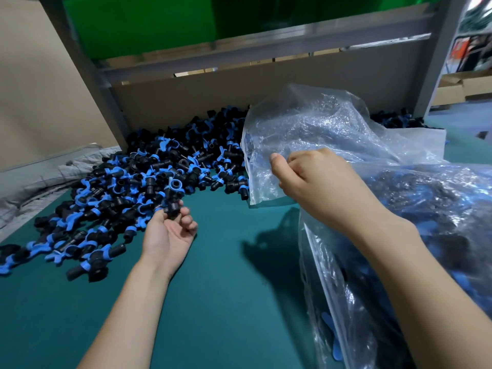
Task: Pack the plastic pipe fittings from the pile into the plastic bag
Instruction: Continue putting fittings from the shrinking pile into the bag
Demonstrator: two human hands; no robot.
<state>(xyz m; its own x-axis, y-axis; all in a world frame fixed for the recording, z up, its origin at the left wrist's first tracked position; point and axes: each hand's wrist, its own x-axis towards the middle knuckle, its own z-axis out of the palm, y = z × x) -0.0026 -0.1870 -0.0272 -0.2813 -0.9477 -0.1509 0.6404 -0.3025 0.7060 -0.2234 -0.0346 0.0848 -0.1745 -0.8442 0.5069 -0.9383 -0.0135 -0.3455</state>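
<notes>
Head: left fingers (189,224) pinch fitting (172,208), right fingers (296,161) bag (319,121).

One wide-angle camera rides on my head, facing forward and down at the green surface (226,302). It sits close: my forearms rise from the bottom edge, with my left hand (170,230) and right hand (319,182) mid-frame. The view reaches as far as the cardboard wall (266,97) behind.

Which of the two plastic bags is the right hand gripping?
The upper bag, raised beside the pile: the right hand pinches its edge. The full bag lies under that forearm.
</notes>
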